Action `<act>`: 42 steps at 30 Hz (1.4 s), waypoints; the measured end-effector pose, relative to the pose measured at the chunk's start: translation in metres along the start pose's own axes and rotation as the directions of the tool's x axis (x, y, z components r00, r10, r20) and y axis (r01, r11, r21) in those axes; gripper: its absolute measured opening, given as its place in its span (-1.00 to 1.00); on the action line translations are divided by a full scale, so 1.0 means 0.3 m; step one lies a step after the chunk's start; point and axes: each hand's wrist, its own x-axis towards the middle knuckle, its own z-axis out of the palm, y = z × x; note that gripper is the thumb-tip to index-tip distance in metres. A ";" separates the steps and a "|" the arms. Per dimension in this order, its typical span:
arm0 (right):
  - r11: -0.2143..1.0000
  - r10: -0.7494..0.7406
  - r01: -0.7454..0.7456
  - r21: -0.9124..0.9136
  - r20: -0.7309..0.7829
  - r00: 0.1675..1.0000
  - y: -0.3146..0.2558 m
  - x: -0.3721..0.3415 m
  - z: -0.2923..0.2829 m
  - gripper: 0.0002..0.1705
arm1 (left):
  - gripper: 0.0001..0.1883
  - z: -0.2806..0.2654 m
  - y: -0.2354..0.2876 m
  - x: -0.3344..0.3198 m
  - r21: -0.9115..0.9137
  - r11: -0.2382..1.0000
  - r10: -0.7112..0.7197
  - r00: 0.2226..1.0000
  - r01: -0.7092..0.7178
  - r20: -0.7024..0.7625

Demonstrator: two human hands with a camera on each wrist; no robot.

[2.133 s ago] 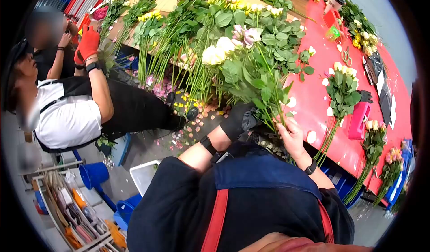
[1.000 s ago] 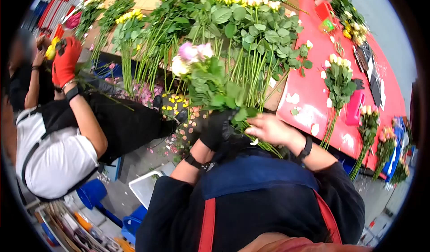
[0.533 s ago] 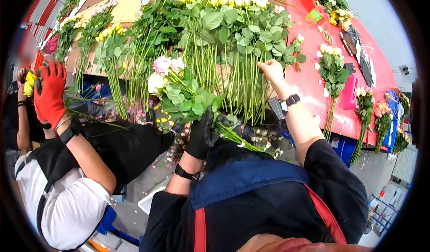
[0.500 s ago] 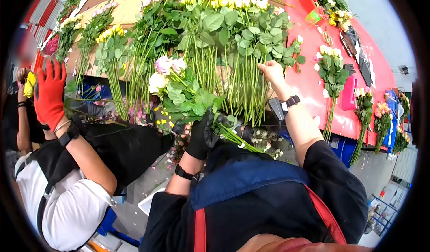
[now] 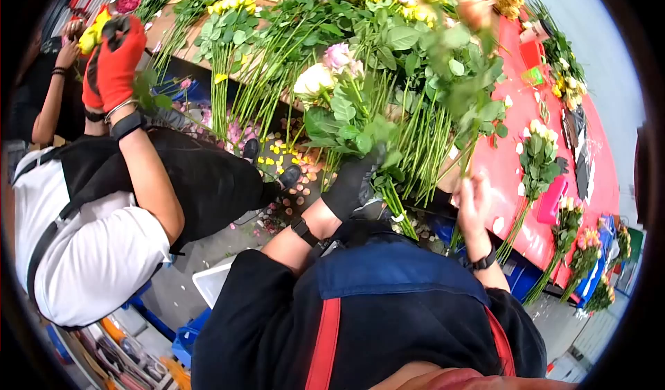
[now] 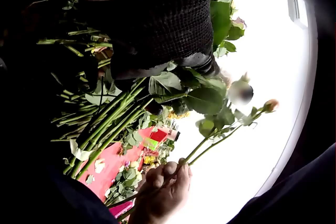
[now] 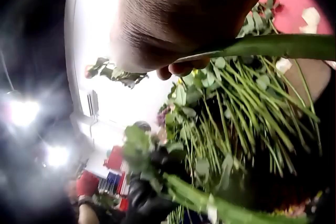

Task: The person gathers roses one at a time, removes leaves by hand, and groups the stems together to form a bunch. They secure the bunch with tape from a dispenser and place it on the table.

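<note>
My left hand (image 5: 352,181), in a black glove, grips a bunch with a cream rose (image 5: 314,80) and a pink-lilac rose (image 5: 337,56); its stems (image 5: 396,206) point down to the right. In the left wrist view the glove (image 6: 157,35) fills the top, with leaves and stems below. My bare right hand (image 5: 474,206) pinches rose stems near the table's front edge, their blooms blurred above. The left wrist view shows those fingers round two thin stems, one with a peach bud (image 6: 271,106). In the right wrist view a thick green stem (image 7: 283,46) runs from the right hand (image 7: 178,19).
Rows of roses with long stems (image 5: 277,106) lie on the table at the back. The red table (image 5: 533,231) holds a white rose bunch (image 5: 539,151), a pink case (image 5: 552,199) and scissors. Petals litter the floor. A person in a red glove (image 5: 116,68) stands at the left.
The right hand has come away from the laid-out stems, down and to the right, now with rose stems in it. The left hand still grips its bunch, shifted rightward in view as the head view turned.
</note>
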 end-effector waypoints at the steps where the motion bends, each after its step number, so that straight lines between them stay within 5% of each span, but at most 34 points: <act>1: 0.989 0.039 -0.051 0.142 0.086 0.996 0.017 -0.045 0.019 -0.87 | -0.66 -0.027 -0.010 0.027 -0.044 0.998 -0.038 0.999 0.037 -0.027; 3: 0.991 0.034 -0.069 0.114 0.288 0.957 0.017 -0.098 0.066 -0.88 | -0.68 -0.065 -0.021 0.027 -0.034 0.999 -0.007 1.000 0.007 0.007; 6: 0.975 0.169 -0.213 0.066 0.401 0.900 0.081 -0.126 0.120 -0.93 | -0.62 -0.030 -0.026 -0.006 0.165 0.974 0.146 0.988 -0.152 0.048; 9: 0.970 -0.231 0.241 0.007 0.312 0.921 0.072 -0.092 0.155 -0.94 | -0.64 -0.083 -0.028 -0.037 0.035 0.998 0.042 0.988 -0.048 0.147; 13: 0.893 -0.395 0.440 -0.097 0.301 0.868 0.009 -0.049 0.209 -0.89 | -0.67 -0.173 -0.053 -0.030 0.147 0.985 0.074 0.994 -0.086 0.081; 15: 0.942 -0.248 0.307 -0.136 0.338 0.908 -0.011 -0.050 0.233 -0.86 | -0.68 -0.193 -0.058 -0.027 0.318 0.935 0.131 0.987 -0.155 0.097; 17: 0.940 -0.216 0.295 -0.169 0.375 0.902 -0.006 -0.048 0.245 -0.84 | -0.68 -0.206 -0.064 -0.048 0.661 0.674 0.261 0.944 -0.329 0.204; 19: 0.894 -0.303 0.406 -0.187 0.415 0.858 0.020 -0.042 0.250 -0.82 | -0.68 -0.155 -0.042 -0.096 0.758 0.468 0.363 0.881 -0.455 0.305; 21: 0.875 -0.313 0.447 -0.189 0.484 0.817 0.002 -0.052 0.257 -0.82 | -0.70 -0.053 -0.002 -0.146 0.709 0.567 0.422 0.887 -0.418 0.185; 22: 0.872 -0.322 0.459 -0.167 0.511 0.797 0.009 -0.056 0.266 -0.81 | -0.72 0.005 0.023 -0.163 0.618 0.717 0.399 0.917 -0.324 0.017; 23: 0.870 -0.331 0.471 -0.148 0.534 0.778 0.016 -0.059 0.276 -0.80 | -0.75 0.031 0.038 -0.170 0.491 0.840 0.339 0.930 -0.231 -0.142; 24: 0.855 -0.329 0.492 -0.166 0.559 0.761 0.005 -0.060 0.285 -0.81 | -0.76 0.026 0.044 -0.199 0.186 0.962 0.214 0.974 -0.198 -0.069; 25: 0.840 -0.297 0.500 -0.210 0.594 0.748 -0.008 -0.056 0.295 -0.82 | -0.78 0.051 0.067 -0.215 0.167 0.978 0.151 0.975 -0.123 -0.163; 27: 0.819 -0.343 0.552 -0.158 0.638 0.690 -0.028 -0.034 0.323 -0.82 | -0.79 0.023 0.045 -0.213 0.330 0.871 0.426 0.893 -0.362 -0.144; 28: 0.827 -0.272 0.539 -0.161 0.725 0.633 -0.048 -0.007 0.329 -0.83 | -0.76 -0.064 0.058 -0.179 0.087 0.982 0.177 0.973 -0.165 -0.149; 30: 0.812 -0.218 0.561 -0.158 0.810 0.545 -0.054 0.131 0.328 -0.80 | -0.71 -0.105 0.071 -0.188 0.092 0.980 0.188 0.970 -0.176 -0.151; 31: 0.822 -0.063 0.431 -0.373 0.692 0.719 -0.063 0.207 0.338 -0.79 | -0.69 -0.083 0.095 -0.214 0.016 0.991 0.136 0.981 -0.135 -0.140; 32: 0.892 -0.040 0.255 -0.373 0.497 0.867 -0.095 0.290 0.388 -0.72 | -0.66 -0.069 0.109 -0.224 0.024 0.994 0.105 0.991 -0.103 -0.088; 33: 0.853 -0.065 0.257 -0.455 0.396 0.916 -0.077 0.395 0.431 -0.69 | -0.65 -0.085 0.106 -0.221 0.072 0.987 0.152 0.983 -0.145 -0.101; 35: 0.792 -0.044 0.223 -0.568 0.312 0.949 -0.071 0.563 0.549 -0.55 | -0.64 -0.127 0.100 -0.221 0.174 0.958 0.249 0.961 -0.227 -0.119; 37: 0.565 0.035 0.167 -0.808 0.226 0.974 -0.124 0.671 0.688 -0.33 | -0.58 -0.158 0.104 -0.210 0.090 0.960 0.274 0.956 -0.265 -0.106; 41: 0.483 0.162 0.029 -0.875 0.122 0.979 -0.066 0.786 0.810 -0.32 | -0.59 -0.204 0.131 -0.213 0.042 0.978 0.208 0.970 -0.205 -0.125; 42: 0.502 0.155 0.031 -0.864 0.125 0.980 -0.052 0.790 0.813 -0.46 | -0.60 -0.211 0.140 -0.225 0.048 0.976 0.214 0.973 -0.210 -0.083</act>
